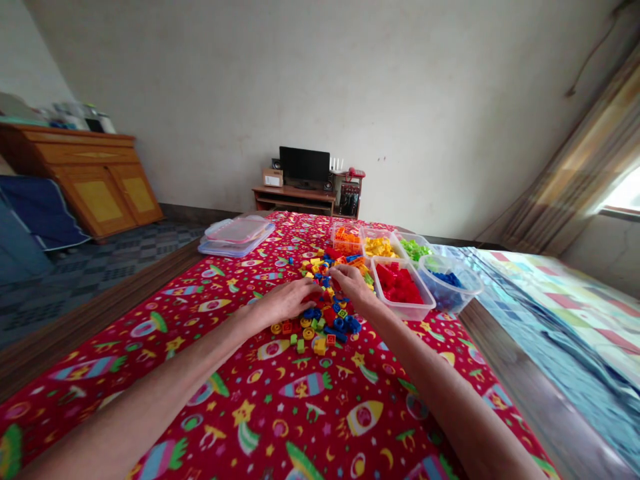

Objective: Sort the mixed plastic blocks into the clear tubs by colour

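Note:
A mixed pile of toy building blocks [341,325] in blue, yellow, red, orange and green lies on the red patterned tablecloth [300,407]. Over the pile's left side is my left hand [299,297], its fingers bent together and down among the blocks. My right hand [351,281] reaches in from the other side with thumb and fingers drawn into a pinch. Whatever either hand grips is too small or too hidden to name. Closest to my right hand stands a clear tub of red blocks [397,283].
Behind the red tub stand clear tubs with orange blocks [347,239], yellow blocks [380,247] and green blocks [414,251]. A round tub of blue blocks [447,280] is at the right. Stacked lids [237,235] lie at the left table edge. A bed [565,300] adjoins the right side.

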{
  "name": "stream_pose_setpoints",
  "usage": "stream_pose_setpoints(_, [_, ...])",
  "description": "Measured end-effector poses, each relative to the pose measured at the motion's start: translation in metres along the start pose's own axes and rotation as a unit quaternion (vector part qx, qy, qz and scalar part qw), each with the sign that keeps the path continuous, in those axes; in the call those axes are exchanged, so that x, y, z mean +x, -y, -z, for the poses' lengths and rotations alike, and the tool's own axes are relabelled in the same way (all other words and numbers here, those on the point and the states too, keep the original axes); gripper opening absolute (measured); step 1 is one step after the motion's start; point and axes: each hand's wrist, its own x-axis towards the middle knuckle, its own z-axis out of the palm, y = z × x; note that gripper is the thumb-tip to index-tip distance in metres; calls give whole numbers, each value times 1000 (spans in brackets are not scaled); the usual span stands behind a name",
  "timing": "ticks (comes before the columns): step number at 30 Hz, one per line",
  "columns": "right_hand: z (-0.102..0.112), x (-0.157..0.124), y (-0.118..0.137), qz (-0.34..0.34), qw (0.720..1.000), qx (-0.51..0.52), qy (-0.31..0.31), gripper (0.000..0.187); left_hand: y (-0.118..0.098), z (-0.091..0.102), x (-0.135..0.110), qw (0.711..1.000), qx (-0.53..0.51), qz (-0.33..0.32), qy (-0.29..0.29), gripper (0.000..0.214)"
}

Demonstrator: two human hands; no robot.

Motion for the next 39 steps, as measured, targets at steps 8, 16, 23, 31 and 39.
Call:
stream_pose_setpoints(8, [-4,1,-8,25,999,-22,-5,16,5,-6,3,999,-30,30,12,23])
stream_pose_setpoints(16, [-1,-4,6,-146,966,214,15,18,-2,15,9,982,-117,98,-114,34])
stream_pose_setpoints(23, [-21,-10,4,-222,926,302,56,38,-26,25,10,982,-98,52,-151,35])
stream_pose_setpoints(31, [-33,-15,1,-214,903,365,76,27,-35,11,5,982,-3,8,-190,42])
stream_pose_setpoints(39, [-34,-13,-2,-150,928,328,91,13,-45,8,5,973,1,-17,-232,50])
